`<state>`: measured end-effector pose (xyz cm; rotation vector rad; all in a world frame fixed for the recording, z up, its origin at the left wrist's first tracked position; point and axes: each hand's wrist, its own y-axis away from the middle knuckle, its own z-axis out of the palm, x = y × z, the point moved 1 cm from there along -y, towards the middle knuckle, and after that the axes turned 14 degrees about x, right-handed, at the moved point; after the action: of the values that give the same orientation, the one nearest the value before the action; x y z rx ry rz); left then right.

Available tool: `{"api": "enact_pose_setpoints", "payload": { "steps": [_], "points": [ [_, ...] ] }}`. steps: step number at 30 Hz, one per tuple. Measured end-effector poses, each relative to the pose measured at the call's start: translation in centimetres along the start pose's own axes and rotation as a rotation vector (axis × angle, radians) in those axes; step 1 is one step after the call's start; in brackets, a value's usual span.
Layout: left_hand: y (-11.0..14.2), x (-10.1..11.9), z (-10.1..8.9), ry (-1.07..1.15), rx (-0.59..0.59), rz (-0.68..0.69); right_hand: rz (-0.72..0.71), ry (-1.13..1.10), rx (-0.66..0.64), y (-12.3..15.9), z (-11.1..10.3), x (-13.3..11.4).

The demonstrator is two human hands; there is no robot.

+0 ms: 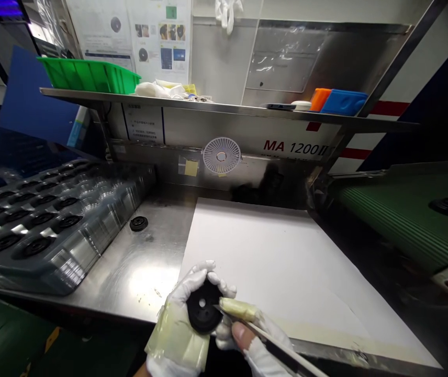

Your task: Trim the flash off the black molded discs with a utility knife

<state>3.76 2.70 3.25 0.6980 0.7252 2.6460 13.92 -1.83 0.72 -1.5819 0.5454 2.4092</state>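
Note:
My left hand (185,314), in a white glove with yellow tape around the wrist, holds a black round disc (204,317) with a small centre hole. Its fingers curl around the disc's far and right edges. My right hand (247,330), also gloved, has a bare thumb and a taped forefinger. It grips a slim knife (271,343) with a long pale handle. The blade tip lies at the disc's right side; whether it touches the surface I cannot tell. Both hands are over the front edge of the metal table (125,277).
Stacked clear trays (90,241) of black discs stand at left. One black part (138,224) lies beside them. White paper (255,251) covers the table's right half. Behind are a small fan (221,156) and a shelf (224,108) with a green bin (90,76). A green conveyor (396,209) runs at right.

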Motion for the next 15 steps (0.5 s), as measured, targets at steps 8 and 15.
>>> {"api": "enact_pose_setpoints", "payload": {
  "steps": [8, 15],
  "points": [
    [0.2, -0.3, -0.4, -0.070, -0.023, 0.083, 0.236, -0.007, 0.008, -1.6, 0.2, 1.1],
    [0.4, -0.2, -0.5, -0.145, -0.043, 0.002, 0.054, -0.060, 0.231, 0.5, 1.2, 0.6]
  ]
}}
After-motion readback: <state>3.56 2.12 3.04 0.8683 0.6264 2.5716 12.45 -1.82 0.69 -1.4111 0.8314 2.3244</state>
